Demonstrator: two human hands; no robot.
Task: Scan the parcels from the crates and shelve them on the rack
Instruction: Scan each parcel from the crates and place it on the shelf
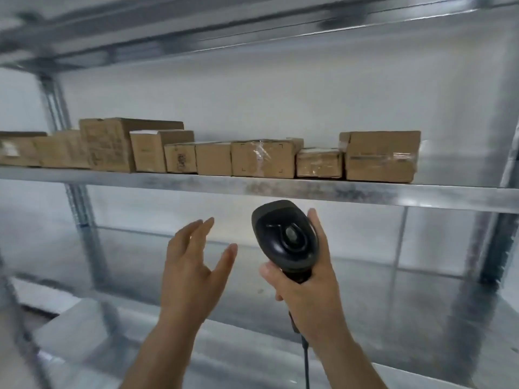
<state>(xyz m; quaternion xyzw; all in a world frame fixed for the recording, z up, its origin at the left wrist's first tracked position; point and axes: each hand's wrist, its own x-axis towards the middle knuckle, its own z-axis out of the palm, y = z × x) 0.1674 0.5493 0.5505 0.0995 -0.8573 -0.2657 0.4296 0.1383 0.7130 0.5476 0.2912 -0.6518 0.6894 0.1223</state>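
Observation:
Several brown cardboard parcels (262, 158) stand in a row along the front of a metal rack shelf (280, 189); the rightmost parcel (380, 157) is wrapped with clear tape. Below that shelf, my right hand (306, 287) grips the handle of a black barcode scanner (285, 237), whose head points up toward the shelf and whose cable hangs down past my wrist. My left hand (191, 265) is raised to the left of the scanner, fingers spread and straight, holding nothing. Neither hand touches a parcel.
The rack's upright posts (81, 214) stand at left and right, with another shelf beam (196, 29) overhead. A lower metal shelf (393, 304) lies behind my hands. White walls are behind the rack. The view is motion-blurred.

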